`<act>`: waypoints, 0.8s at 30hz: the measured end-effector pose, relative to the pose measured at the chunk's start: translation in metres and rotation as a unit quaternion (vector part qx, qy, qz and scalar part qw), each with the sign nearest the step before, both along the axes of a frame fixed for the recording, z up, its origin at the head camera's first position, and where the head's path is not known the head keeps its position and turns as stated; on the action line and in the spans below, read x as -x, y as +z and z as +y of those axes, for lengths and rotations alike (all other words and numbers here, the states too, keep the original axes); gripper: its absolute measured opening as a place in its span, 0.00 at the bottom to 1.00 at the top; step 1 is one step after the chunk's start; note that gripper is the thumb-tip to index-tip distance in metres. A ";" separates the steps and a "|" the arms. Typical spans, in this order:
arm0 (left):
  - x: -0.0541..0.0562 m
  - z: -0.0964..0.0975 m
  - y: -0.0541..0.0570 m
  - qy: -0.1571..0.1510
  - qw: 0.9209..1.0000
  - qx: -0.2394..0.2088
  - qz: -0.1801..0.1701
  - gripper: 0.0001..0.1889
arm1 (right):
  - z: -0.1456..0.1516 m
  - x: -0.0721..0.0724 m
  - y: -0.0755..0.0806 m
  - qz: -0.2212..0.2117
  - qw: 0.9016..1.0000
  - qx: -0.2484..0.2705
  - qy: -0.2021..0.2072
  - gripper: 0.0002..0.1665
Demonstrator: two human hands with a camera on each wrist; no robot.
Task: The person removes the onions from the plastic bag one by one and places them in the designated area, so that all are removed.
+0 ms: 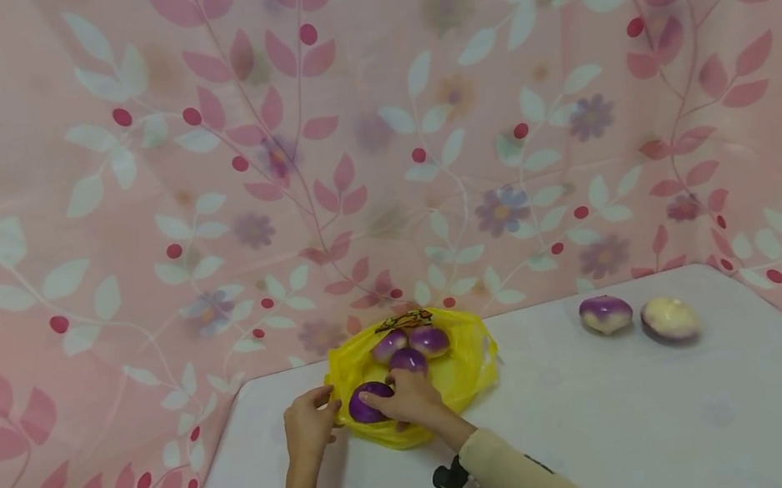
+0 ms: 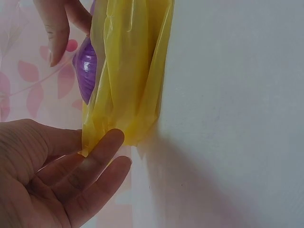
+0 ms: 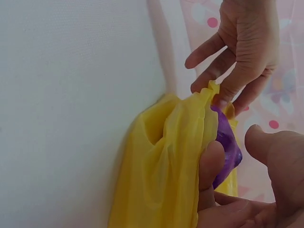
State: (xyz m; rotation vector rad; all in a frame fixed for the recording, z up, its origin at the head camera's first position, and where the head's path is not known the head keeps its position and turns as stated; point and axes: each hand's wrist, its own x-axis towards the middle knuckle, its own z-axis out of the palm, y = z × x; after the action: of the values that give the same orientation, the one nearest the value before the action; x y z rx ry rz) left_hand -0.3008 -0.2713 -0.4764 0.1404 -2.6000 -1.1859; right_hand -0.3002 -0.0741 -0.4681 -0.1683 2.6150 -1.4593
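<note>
Your left hand [image 1: 306, 427] pinches the yellow bag [image 1: 400, 436] | Your right hand [image 1: 416, 399]: thumb spread, fingers touching bag beside purple vegetable [image 1: 363, 410]

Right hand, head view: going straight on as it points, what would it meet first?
Probably the front vegetable in the bag; depth is unclear, so the right hand may already touch it.

Wide gap right of yellow bag [image 1: 472, 371], purple-white vegetables [image 1: 606, 315] beyond, backdrop [image 1: 377, 153] behind
</note>
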 end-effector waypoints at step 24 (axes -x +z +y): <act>-0.002 0.000 -0.002 -0.013 1.000 -0.010 0.008 0.16 | 0.003 -0.002 -0.010 0.034 0.999 0.032 0.010 0.35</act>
State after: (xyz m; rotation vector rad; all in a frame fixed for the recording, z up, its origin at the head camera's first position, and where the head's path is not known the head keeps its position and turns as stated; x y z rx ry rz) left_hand -0.2985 -0.2715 -0.4783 0.1012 -2.5834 -1.2170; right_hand -0.2986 -0.0711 -0.4784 -0.2556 2.6117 -1.5579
